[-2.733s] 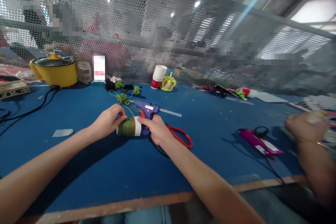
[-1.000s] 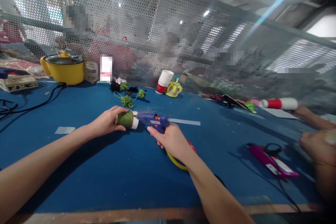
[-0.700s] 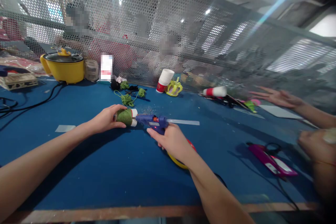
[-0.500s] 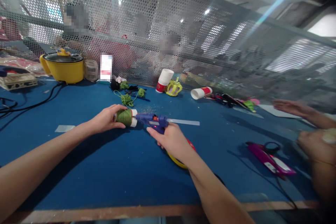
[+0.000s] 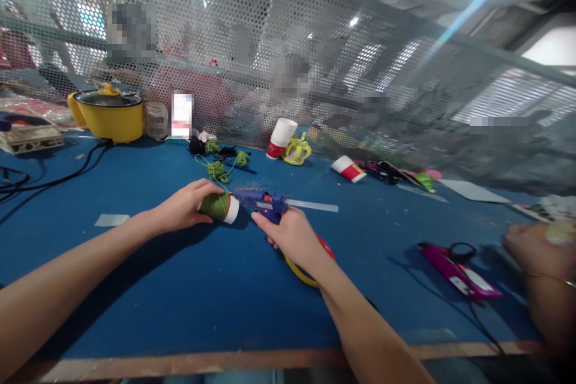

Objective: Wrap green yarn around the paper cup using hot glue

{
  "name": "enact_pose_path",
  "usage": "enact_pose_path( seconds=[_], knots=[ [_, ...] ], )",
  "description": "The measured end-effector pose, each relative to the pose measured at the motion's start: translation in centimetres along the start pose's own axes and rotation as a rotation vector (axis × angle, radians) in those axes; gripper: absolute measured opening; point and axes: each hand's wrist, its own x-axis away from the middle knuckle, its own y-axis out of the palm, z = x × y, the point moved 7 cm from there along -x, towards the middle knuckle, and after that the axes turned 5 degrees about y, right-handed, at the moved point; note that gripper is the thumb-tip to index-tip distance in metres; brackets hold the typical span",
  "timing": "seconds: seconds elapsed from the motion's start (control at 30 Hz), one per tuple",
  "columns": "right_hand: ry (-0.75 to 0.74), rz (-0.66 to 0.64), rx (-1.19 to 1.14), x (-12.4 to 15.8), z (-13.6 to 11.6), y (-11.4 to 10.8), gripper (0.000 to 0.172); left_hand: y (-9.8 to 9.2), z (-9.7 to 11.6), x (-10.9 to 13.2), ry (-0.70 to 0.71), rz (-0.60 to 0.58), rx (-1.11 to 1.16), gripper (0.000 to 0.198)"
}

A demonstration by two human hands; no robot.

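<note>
My left hand [image 5: 191, 204] is wrapped round a paper cup [image 5: 232, 210] lying on its side, most of it covered in green yarn [image 5: 215, 207]. The white end of the cup faces right. In my right hand [image 5: 292, 234] is a blue glue gun [image 5: 261, 203] with a clear glue stick [image 5: 312, 206] jutting from its back. Its nozzle is close to the upper edge of the yarn; whether they touch I cannot tell. A red and yellow ring-shaped thing [image 5: 301, 270] lies partly hidden under my right wrist. Loose green yarn [image 5: 218, 171] lies beyond the cup.
At the back stand a yellow electric pot [image 5: 110, 123], a jar [image 5: 156, 121], stacked paper cups [image 5: 281, 138] and a yellow woven piece [image 5: 297, 151]. One cup [image 5: 348, 169] lies tipped over. To the right are a purple power strip [image 5: 463, 273] and another person's hand [image 5: 531, 246].
The yarn-covered cup has turned slightly, its white end now showing more and lower. The tipped cup at the back has rolled round. One of the other person's hands has left its place at the right.
</note>
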Motion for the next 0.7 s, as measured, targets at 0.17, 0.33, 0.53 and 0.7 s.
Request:
enact_pose_path(
  seconds=[0.17,0.33,0.53,0.7],
  knots=[
    [-0.01,0.001,0.001,0.0,0.0,0.0,0.023,-0.1,0.2,0.0,0.039,0.024,0.002,0.049],
    [-0.021,-0.029,-0.008,0.3,0.0,0.0,0.024,0.0,-0.5,0.0,-0.027,0.016,0.052,0.047],
    [-0.079,-0.016,0.049,0.7,-0.3,-0.2,0.022,0.0,-1.3,0.2,-0.09,0.031,0.087,0.049],
    [-0.123,0.015,0.065,0.9,-0.6,-0.4,0.022,0.1,-1.5,0.2,-0.112,0.037,0.093,0.049]
  ],
)
